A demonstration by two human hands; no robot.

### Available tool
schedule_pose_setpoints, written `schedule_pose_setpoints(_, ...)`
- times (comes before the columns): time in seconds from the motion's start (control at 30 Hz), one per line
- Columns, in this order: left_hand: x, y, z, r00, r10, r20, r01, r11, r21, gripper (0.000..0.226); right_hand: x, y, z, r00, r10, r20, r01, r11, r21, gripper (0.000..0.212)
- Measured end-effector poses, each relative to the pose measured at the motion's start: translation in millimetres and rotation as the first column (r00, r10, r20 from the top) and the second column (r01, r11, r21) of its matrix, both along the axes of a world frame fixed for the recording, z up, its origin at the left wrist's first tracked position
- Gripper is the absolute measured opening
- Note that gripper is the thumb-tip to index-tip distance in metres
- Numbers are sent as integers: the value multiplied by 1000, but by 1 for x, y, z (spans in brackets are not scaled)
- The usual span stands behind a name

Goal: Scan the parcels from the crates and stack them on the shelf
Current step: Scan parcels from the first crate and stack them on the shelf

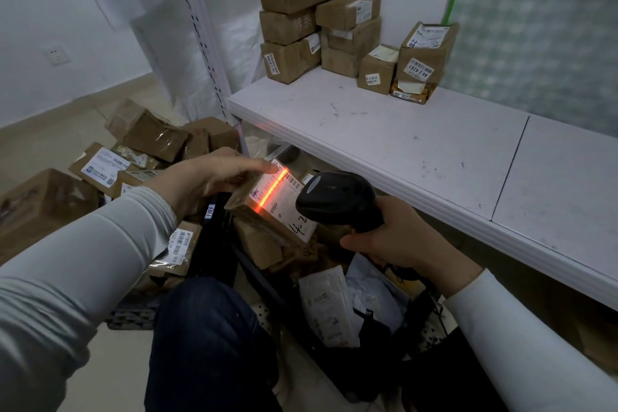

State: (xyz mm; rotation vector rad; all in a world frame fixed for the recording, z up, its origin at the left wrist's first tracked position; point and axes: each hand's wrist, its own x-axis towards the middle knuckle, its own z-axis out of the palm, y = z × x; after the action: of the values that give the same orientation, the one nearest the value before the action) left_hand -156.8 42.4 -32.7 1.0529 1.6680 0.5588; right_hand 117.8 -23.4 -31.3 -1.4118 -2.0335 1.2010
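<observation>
Head view: left grip (207,181) is clasping a parcel (284,211) label-up so the scanner (337,199), clenched in right grip (398,237), is reading it.

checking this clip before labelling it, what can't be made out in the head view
All in the head view:
1. Label on the parcel: print too small, partly washed out by the red line from the scanner.
2. Fingers of the left hand under the parcel: hidden by it.
3. Trigger finger of the right hand: behind the scanner.
4. Contents of the crate: lower layers buried under the top ones.
5. Space below the shelf: too dark.
</observation>
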Motion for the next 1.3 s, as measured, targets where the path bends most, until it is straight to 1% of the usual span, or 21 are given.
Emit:
schedule_pose_setpoints(0.1, -1, 0, 1, 1000, -23, 13, 23, 1000, -2, 82, 1, -1, 0, 1000, -4, -16, 4, 1000, -18, 20)
schedule_pose_setpoints(0.17, -3, 1, 1, 999, -26, 37, 26, 1000, 1, 90, 0, 0, -1, 999, -14, -52, 11, 999, -53, 17)
schedule_pose_setpoints(0.23, -4, 2, 0, 997, 0, 80, 0, 1000, 4, 85, 2, 3, -4, 984, -60, -167, 39, 991, -128, 13)
schedule_pose_setpoints(0.27, -4, 2, 0, 994, 16, 111, -17, 1000, 10, 87, 3, 6, -7, 965, -117, -233, 77, 982, -174, 10)
schedule_pose_setpoints(0.33, -5, 2, -2, 985, 29, 170, -33, 999, 21, 97, 5, 14, -14, 886, -302, -352, 203, 935, -291, 16)
schedule_pose_setpoints(0.4, -5, 1, -2, 969, 28, 244, -32, 999, 12, 94, 7, 23, -21, 763, -480, -433, 295, 854, -429, 21)
schedule_pose_setpoints(0.43, -4, 1, -2, 959, 26, 281, -28, 1000, 1, 89, 6, 27, -24, 711, -537, -455, 307, 818, -486, 24)
schedule_pose_setpoints(0.5, -2, 2, -1, 934, 16, 356, -13, 1000, -13, 89, 2, 33, -27, 647, -586, -487, 274, 775, -569, 37)
schedule_pose_setpoints(0.57, 1, 4, -1, 900, -4, 435, 12, 1000, -15, 90, -3, 37, -28, 614, -594, -519, 213, 759, -616, 56)
schedule_pose_setpoints(0.6, 3, 6, 0, 881, -25, 472, 35, 999, -13, 86, -6, 39, -28, 599, -596, -535, 184, 752, -632, 62)
schedule_pose_setpoints(0.7, 9, 11, 4, 839, -61, 540, 76, 997, -7, 71, -15, 45, -26, 560, -605, -566, 115, 733, -671, 64)
schedule_pose_setpoints(0.77, 10, 17, 6, 819, -53, 571, 65, 998, -2, 69, -20, 51, -23, 549, -612, -568, 99, 723, -683, 70)
schedule_pose_setpoints(0.8, 10, 20, 7, 816, -50, 576, 58, 998, 4, 69, -21, 54, -21, 534, -624, -571, 92, 714, -695, 69)
schedule_pose_setpoints(0.87, 10, 27, 10, 819, -58, 571, 57, 998, 19, 70, -23, 64, -18, 492, -660, -568, 112, 695, -710, 48)
schedule_pose_setpoints(0.93, 9, 35, 13, 826, -69, 560, 74, 997, 12, 67, -23, 77, -15, 460, -690, -560, 179, 689, -702, 30)
schedule_pose_setpoints(1.0, 8, 43, 17, 837, -94, 539, 118, 993, -11, 61, -22, 93, -14, 414, -713, -566, 231, 684, -692, 19)
schedule_pose_setpoints(1.1, 9, 58, 25, 821, -92, 564, 124, 992, -18, 70, -20, 113, -10, 366, -726, -582, 257, 680, -687, 19)
schedule_pose_setpoints(1.2, 15, 86, 41, 850, -55, 525, 48, 998, 26, 81, -17, 135, -6, 248, -752, -611, 301, 659, -690, 24)
schedule_pose_setpoints(1.23, 18, 102, 47, 866, -13, 500, -10, 999, 43, 76, -15, 143, -6, 222, -758, -614, 317, 651, -689, 27)
schedule_pose_setpoints(1.3, 27, 135, 65, 874, 81, 479, -136, 987, 81, 50, -14, 161, -6, 216, -757, -617, 331, 651, -683, 27)
